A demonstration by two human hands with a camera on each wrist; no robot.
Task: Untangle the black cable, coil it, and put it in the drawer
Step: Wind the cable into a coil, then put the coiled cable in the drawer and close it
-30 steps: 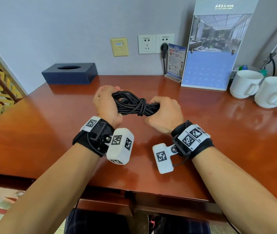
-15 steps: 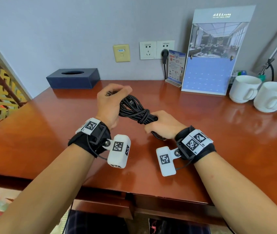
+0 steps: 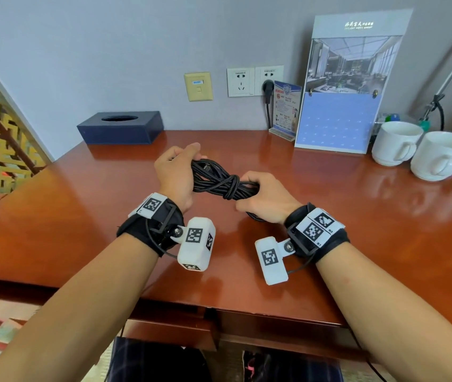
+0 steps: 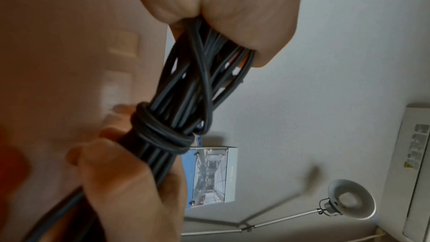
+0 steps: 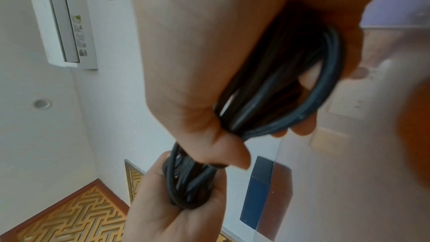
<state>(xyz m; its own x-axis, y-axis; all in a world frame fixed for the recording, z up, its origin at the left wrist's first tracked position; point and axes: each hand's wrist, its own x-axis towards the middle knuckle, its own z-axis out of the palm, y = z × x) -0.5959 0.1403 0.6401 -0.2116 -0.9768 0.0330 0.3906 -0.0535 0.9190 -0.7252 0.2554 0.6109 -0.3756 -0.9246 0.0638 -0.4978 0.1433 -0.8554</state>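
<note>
The black cable is a bundle of several loops, bound round its middle by a few turns of its own cord. I hold it a little above the wooden desk. My left hand grips the bundle's left end, fingers curled round the loops. My right hand grips the right end beside the wrap, and a loop of the cable sticks out below the palm. A drawer front shows under the desk's near edge, pushed in.
A dark blue tissue box stands at the back left. A calendar stand and a small sign stand at the back wall. Two white mugs sit at the back right. A plug sits in the wall socket.
Both hands kept hold of the bundle. It tilted with the left end raised half a second ago and now lies nearly level again.
</note>
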